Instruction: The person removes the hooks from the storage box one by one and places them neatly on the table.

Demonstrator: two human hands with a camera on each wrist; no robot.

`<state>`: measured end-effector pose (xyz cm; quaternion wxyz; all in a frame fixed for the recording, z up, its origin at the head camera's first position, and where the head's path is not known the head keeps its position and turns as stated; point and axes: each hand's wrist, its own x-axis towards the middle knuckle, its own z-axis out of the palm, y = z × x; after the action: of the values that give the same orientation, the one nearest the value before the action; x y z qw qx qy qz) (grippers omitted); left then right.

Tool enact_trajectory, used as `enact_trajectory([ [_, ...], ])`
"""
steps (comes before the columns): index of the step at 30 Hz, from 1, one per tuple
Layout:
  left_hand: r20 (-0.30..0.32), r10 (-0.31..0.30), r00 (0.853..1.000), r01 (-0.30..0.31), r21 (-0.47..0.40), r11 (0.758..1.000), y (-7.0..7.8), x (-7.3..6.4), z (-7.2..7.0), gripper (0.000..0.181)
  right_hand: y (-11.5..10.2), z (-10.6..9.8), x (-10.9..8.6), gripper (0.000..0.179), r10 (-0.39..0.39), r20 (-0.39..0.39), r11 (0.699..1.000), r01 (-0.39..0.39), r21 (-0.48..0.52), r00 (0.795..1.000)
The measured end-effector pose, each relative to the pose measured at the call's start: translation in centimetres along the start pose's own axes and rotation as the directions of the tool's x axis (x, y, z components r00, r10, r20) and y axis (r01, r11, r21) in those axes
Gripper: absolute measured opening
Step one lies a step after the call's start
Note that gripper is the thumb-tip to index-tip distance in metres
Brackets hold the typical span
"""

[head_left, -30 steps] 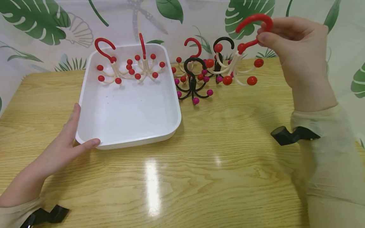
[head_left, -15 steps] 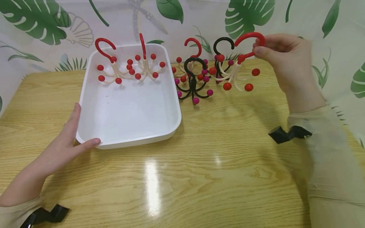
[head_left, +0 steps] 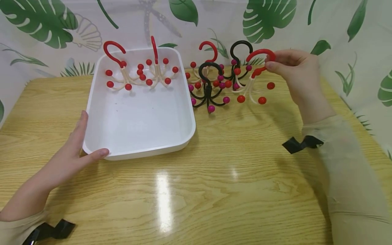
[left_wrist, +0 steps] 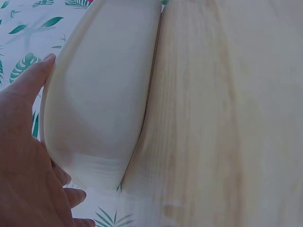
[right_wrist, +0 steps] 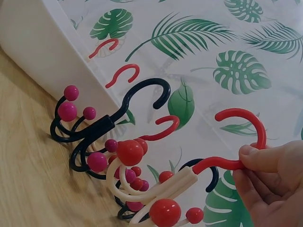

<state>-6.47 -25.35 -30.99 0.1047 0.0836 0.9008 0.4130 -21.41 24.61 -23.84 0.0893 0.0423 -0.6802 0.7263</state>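
My right hand (head_left: 301,76) pinches the red hook of a multi-arm hook hanger (head_left: 259,51) between thumb and fingers. Its cream arms end in red balls, and it tilts; whether those balls touch the table I cannot tell. In the right wrist view the held hanger's cream stem (right_wrist: 173,187) points down and left. My left hand (head_left: 68,149) rests around the near left corner of a white tray (head_left: 139,151), thumb along the front, fingers along the left side. Inside the tray's far end stand two similar red-hooked hangers, one at left (head_left: 124,73) and one at right (head_left: 157,71).
Right of the tray stand a black hanger (head_left: 208,90) with magenta balls, another black hanger (head_left: 241,44) behind it and a red-hooked hanger (head_left: 211,44). They overlap closely. All stand on a wooden table (head_left: 232,200) before a leaf-patterned backdrop (head_left: 214,17).
My right hand has come down and to the left with the red-hooked hanger, nearer the table and the other hangers. My left hand and the tray stay in place.
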Motion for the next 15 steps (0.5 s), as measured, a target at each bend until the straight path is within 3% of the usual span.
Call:
enact_trajectory([
  [15, -0.001, -0.007, 1.0, 0.007, 0.002, 1.0, 0.2, 0.04, -0.04, 0.102, 0.42, -0.59, -0.04, 0.034, 0.037, -0.022, 0.998, -0.039, -0.051, 0.999],
])
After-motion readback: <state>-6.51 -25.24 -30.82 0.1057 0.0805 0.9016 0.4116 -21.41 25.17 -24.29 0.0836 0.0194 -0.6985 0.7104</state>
